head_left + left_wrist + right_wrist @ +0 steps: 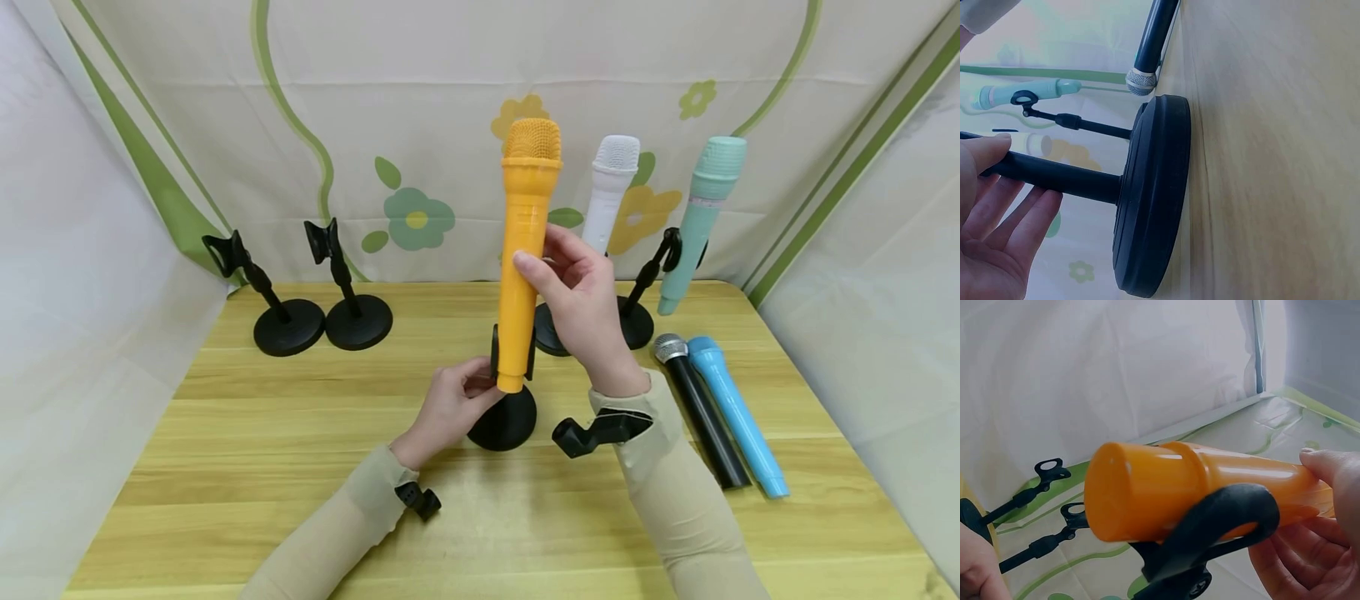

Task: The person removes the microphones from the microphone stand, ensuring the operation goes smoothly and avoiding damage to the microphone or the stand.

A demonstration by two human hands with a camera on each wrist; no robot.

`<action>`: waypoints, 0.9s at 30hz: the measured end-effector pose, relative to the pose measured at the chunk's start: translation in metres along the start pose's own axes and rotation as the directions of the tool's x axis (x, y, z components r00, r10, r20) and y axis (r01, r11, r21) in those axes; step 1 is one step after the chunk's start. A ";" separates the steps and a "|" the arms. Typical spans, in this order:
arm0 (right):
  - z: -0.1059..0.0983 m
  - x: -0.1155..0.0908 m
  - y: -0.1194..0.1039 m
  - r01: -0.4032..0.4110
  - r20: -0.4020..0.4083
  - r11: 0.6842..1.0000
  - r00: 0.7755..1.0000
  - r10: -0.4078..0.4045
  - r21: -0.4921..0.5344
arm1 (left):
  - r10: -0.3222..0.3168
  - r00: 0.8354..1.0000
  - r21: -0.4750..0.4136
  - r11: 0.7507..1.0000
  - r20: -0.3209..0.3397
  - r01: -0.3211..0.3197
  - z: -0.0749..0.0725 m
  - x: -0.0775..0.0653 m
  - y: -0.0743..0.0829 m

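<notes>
Orange microphone [519, 233] near upright, mesh head up, lower end in clip [1229, 503] of round-based black stand [504, 423].

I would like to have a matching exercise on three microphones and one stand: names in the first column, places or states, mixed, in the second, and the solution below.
Things
1. orange microphone
2. blue microphone
3. mint-green microphone
4. leftmost stand

Places or states
A. tilted in a stand at the right rear
B. holding no microphone
C. gripped by the right hand
D. lying beside the black microphone

Pairs: 1-C, 2-D, 3-A, 4-B
</notes>
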State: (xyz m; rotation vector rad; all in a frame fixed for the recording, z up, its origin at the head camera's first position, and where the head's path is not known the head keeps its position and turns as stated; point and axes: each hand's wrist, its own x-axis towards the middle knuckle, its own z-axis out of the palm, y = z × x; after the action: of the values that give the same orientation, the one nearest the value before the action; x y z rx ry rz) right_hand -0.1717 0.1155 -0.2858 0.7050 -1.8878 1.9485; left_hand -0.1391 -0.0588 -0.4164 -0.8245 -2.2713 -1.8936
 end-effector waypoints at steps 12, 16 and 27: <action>0.002 0.003 0.000 0.011 -0.025 1.000 1.000 -0.011 0.004 | -0.011 1.000 0.027 1.000 -0.011 0.011 0.001 -0.001 0.000; 0.003 0.005 0.001 0.017 -0.038 1.000 0.999 -0.017 0.006 | -0.012 1.000 0.034 0.999 -0.013 0.012 0.001 0.000 -0.008; 0.003 0.007 0.000 0.035 -0.058 0.999 0.998 -0.035 -0.010 | -0.006 1.000 0.024 1.000 -0.008 0.007 0.001 0.001 -0.036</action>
State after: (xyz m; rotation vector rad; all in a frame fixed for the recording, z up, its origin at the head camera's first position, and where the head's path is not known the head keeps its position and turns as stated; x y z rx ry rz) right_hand -0.1774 0.1113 -0.2815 0.6672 -1.8369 1.9172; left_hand -0.1556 -0.0606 -0.4489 -0.8065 -2.2900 -1.8656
